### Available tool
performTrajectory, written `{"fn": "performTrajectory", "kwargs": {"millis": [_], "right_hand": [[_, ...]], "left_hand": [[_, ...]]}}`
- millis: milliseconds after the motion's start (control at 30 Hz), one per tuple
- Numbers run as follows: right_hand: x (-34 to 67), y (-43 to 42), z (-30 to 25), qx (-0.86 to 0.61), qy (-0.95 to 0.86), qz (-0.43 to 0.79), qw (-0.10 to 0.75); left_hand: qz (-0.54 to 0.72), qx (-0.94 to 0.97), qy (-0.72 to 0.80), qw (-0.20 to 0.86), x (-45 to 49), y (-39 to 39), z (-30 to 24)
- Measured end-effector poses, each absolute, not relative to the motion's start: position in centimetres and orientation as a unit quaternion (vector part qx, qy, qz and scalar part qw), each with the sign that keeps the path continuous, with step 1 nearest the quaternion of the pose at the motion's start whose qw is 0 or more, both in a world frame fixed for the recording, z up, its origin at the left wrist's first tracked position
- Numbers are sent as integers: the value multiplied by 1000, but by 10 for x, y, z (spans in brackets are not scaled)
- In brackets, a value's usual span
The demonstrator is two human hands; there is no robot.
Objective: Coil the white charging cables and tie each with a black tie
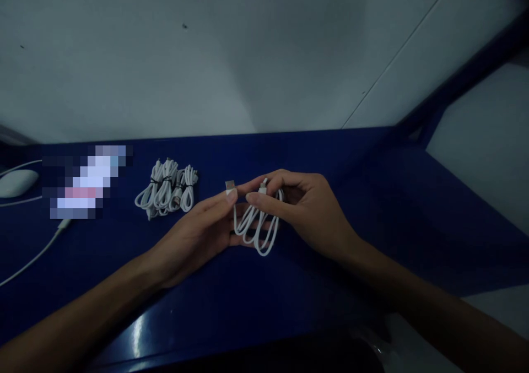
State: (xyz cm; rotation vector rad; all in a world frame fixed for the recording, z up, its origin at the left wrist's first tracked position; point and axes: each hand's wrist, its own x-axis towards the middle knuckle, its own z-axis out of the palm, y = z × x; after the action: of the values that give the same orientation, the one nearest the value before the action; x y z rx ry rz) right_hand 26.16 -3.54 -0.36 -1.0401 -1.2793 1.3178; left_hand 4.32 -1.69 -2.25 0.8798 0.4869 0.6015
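While the left hand [202, 227], fingers half-spread, pinches the USB-A plug [230, 185], the right hand [312, 207] pinches its coiled white cable [258, 227]. Long loops dangle right of the tied cable bundles [165, 185], left hand nearer

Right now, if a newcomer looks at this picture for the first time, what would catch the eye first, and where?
Probably the bright, pixelated patch on the left side of the blue table. Next, perhaps, the looped white cable near the middle, held by the left hand and the right hand. Between the patch and the hands, a bunch of tied cables also stands out against the blue.
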Motion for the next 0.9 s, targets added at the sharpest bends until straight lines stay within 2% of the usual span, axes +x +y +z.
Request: {"fn": "performTrajectory", "kwargs": {"millis": [267, 633, 900], "right_hand": [[263, -35, -7, -411, -483, 603, 484], [260, -34, -8, -436, -496, 542, 519], [260, -36, -6, -419, -518, 555, 498]], "left_hand": [[302, 425, 270, 809, 43, -18, -23], [308, 429, 284, 800, 46, -20, -24], [316, 429, 306, 789, 48, -21, -22]]}}
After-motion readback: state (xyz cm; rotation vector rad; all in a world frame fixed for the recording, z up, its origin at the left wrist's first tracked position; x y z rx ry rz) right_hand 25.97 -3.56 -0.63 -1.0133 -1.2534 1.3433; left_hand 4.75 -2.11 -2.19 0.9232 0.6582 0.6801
